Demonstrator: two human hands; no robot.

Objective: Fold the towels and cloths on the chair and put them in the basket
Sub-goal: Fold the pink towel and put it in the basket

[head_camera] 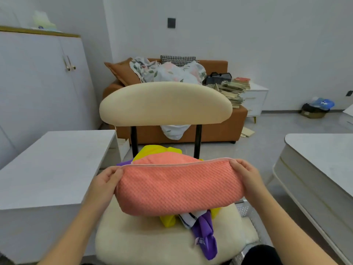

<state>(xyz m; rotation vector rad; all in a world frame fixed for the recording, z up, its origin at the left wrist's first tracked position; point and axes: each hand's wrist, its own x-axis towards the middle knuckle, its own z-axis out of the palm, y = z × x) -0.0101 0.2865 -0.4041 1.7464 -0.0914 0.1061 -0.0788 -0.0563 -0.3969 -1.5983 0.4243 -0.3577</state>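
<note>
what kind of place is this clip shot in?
Most likely a home living room: an orange sofa with a floral blanket on it, a white cabinet, and a small drawer unit stacked with books. A coral towel is held over a cream chair.

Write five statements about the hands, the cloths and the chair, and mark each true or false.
1. Both the left hand and the right hand grip the orange towel by its ends. True.
2. The orange towel lies in the basket. False: it is held up over the chair; the basket stands beside the seat.
3. A purple cloth lies on the chair seat. True.
4. The yellow cloth is folded neatly. False: it lies crumpled under the towel.
5. The chair's backrest is black. False: it is cream; only its posts are black.
</note>
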